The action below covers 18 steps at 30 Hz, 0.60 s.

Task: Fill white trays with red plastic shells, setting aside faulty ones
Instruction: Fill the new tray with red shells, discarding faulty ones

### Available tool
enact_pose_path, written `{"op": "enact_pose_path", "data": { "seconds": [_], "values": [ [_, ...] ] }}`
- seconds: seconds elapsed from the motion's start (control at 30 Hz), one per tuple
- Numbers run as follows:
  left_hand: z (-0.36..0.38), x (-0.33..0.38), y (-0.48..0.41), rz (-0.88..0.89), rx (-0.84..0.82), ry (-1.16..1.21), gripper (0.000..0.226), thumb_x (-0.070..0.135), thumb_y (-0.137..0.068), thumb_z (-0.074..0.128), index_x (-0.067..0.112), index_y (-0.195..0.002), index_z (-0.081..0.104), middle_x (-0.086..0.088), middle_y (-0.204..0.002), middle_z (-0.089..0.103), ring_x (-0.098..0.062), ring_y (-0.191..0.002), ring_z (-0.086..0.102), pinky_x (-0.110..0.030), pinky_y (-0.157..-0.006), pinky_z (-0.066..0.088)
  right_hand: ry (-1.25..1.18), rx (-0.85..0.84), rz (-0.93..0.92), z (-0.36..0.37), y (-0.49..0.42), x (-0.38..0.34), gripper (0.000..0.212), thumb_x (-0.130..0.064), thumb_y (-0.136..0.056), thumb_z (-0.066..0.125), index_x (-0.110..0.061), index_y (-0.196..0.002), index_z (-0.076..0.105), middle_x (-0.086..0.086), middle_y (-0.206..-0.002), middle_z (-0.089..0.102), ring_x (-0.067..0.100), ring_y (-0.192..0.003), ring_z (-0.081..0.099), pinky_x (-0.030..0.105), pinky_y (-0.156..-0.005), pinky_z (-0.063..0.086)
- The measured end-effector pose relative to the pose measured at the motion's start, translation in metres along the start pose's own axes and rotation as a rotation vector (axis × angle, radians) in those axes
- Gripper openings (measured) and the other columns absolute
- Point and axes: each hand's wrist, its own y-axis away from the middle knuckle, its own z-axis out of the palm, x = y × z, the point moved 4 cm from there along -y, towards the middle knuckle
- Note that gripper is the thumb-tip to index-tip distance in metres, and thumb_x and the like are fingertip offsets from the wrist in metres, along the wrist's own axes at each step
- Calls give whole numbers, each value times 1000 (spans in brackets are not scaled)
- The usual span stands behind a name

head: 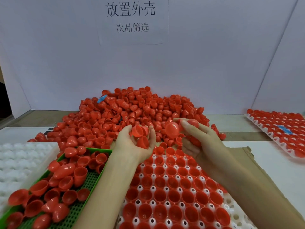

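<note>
Both hands are raised over the far end of the white tray (234,215), which lies at the near centre of the surface (274,172). Most of its pockets hold red shells seated open side up, and a few pockets along its near right edge show bare. The left hand (137,142) is turned palm up, its fingers curled round a handful of shells (142,134). The right hand (196,136) pinches a single shell (172,129) at its fingertips, with more shells cupped in the palm behind it. Just beyond the hands spreads the big pile of red shells (132,113), heaped against the white back wall, with a blue piece (101,98) lying in its far left part. On the near left a green basket (89,182) with a perforated floor holds loose shells lying every way (some mouth up, some dome up). Left of it stands a stack of empty white trays (19,162). At the far right lies a filled tray (264,129), with something blue (284,129) on top. A sheet of cardboard (244,154) lies under the right forearm, and a paper sign (132,17) hangs on the wall.
</note>
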Motion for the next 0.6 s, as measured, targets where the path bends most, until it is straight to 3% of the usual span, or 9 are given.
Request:
{"op": "enact_pose_path", "data": {
  "seconds": [0.1, 0.23, 0.33, 0.4, 0.47, 0.6],
  "values": [
    [-1, 0, 6, -106, -181, -45, 15, 17, -95, 59, 4, -101, 61, -8, -79, 65, -13, -54, 63, -21, -35, 46, -99, -98, 21, -2, 3, 1, 35, -33, -92, 65, -12, -119, 70, -7, -69, 59, 4, -44, 33, 17, -49, 35],
    [9, 3, 16, 26, -511, -680, 15, 22, -95, 58, 11, -103, 60, 1, -73, 56, -9, -45, 46, -17, -32, 28, -3, -130, -125, -9, 7, -4, 38, -30, -87, 71, -20, -124, 69, 4, -61, 31, 7, -45, 33, 21, -51, 40],
    [13, 0, 24, 179, -652, -1101, 27, 31, -99, 56, 7, -106, 66, -2, -64, 53, -9, -39, 43, -19, -34, 22, 197, -93, -260, -10, 14, -8, 35, -28, -85, 75, -27, -120, 71, -7, -64, 56, 8, -52, 46, 24, -61, 48],
    [12, -3, 27, 188, -707, -1188, 30, 36, -100, 55, 10, -99, 70, -5, -61, 50, -10, -38, 41, -20, -35, 20, 309, -48, -331, -7, 16, -10, 31, -25, -84, 76, -33, -114, 73, -8, -92, 72, 9, -72, 64, 23, -70, 53],
    [8, -6, 30, 151, -771, -1240, 32, 39, -97, 52, 15, -84, 68, -8, -64, 50, -12, -40, 42, -26, -37, 18, 363, -40, -374, -3, 19, -12, 29, -21, -84, 75, -32, -111, 74, -7, -109, 74, 10, -99, 70, 21, -83, 54],
    [2, -7, 31, 82, -861, -1270, 41, 46, -99, 53, 8, -87, 63, -5, -66, 53, -13, -42, 44, -26, -37, 20, 400, -73, -419, 3, 23, -16, 27, -11, -84, 74, -18, -111, 73, -10, -105, 76, 9, -106, 70, 20, -90, 53]
  ]
}}
